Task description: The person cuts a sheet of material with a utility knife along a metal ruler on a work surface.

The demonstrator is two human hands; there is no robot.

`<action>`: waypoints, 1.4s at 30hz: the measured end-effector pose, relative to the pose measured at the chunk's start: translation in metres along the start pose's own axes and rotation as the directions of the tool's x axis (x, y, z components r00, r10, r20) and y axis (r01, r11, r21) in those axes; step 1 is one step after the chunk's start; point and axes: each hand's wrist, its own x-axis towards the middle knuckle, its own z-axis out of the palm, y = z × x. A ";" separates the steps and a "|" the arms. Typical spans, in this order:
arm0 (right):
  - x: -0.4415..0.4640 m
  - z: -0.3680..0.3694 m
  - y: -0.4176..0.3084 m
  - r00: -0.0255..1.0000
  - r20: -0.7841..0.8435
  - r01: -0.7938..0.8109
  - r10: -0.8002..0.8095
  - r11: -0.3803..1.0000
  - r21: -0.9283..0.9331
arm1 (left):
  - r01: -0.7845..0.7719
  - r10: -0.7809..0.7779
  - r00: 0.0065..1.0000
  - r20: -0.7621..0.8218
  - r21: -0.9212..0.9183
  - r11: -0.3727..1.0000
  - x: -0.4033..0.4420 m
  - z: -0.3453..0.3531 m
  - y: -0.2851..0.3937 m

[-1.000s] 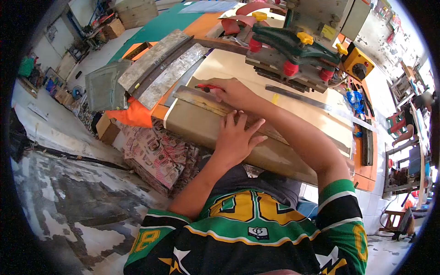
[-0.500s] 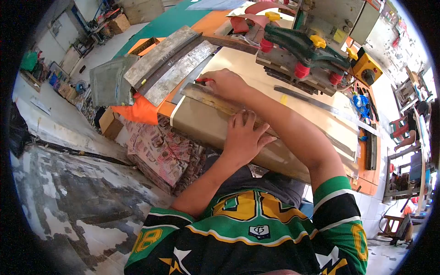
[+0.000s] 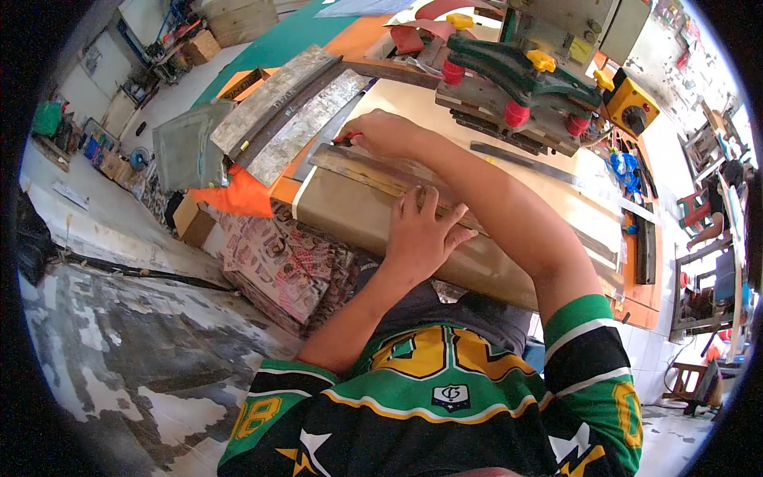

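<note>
My left hand (image 3: 421, 242) lies with spread fingers on a worn, flat straightedge bar (image 3: 354, 168), pressing it against a glossy brown sheet (image 3: 338, 203) that hangs over the near table edge. Beyond it, my right hand (image 3: 383, 131) is closed around a small red-handled tool (image 3: 346, 140) near the bar's left end. The tool's working tip is too small to make out. My right forearm crosses over the bar's right part and hides it. Under and behind the bar spreads a cream-coloured sheet (image 3: 413, 99).
A press machine (image 3: 524, 87) with yellow knobs stands at the back right. Scratched metal plates (image 3: 306, 119) lie left of my right hand. A long steel ruler (image 3: 548, 176) rests on the cream sheet. Printed sheets (image 3: 278, 262) are stacked below the table's left side.
My right hand and the red-handled tool stay near the bar's left end with hardly any shift. The whole view has tilted slightly; my left hand keeps its place on the bar.
</note>
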 end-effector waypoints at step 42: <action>-0.246 -0.127 -0.024 0.903 0.271 -0.306 0.334 0.941 -0.142 | -0.041 0.035 0.996 0.083 0.071 0.997 0.003 -0.010 0.001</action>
